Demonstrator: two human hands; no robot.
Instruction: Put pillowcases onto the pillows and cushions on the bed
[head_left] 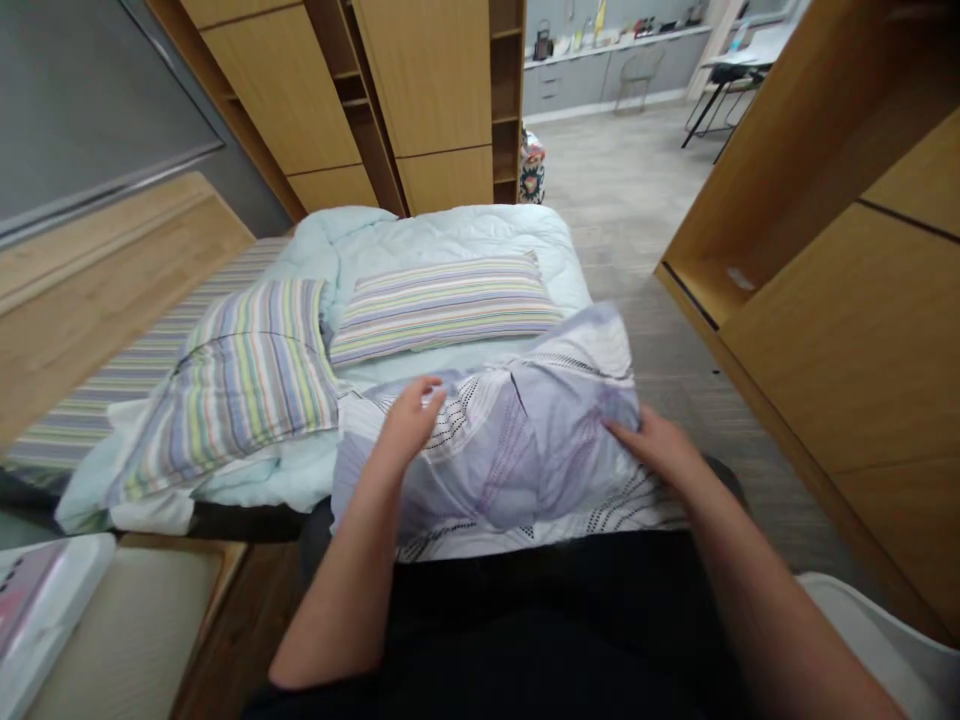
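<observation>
Left hand (409, 425) and right hand (660, 450) lie half-open, gripping nothing, on a bulging lilac pillowcase (517, 450).

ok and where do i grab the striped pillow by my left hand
Take the striped pillow by its near long edge with your left hand, coming from your side and sliding under: that edge faces you and lies on the pale quilt.

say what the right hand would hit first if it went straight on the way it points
The right hand rests on the lilac-and-white patterned cloth, so that cloth comes first. Its fingers point across the bundle toward the left hand, though the depth is hard to judge from this view.
</observation>
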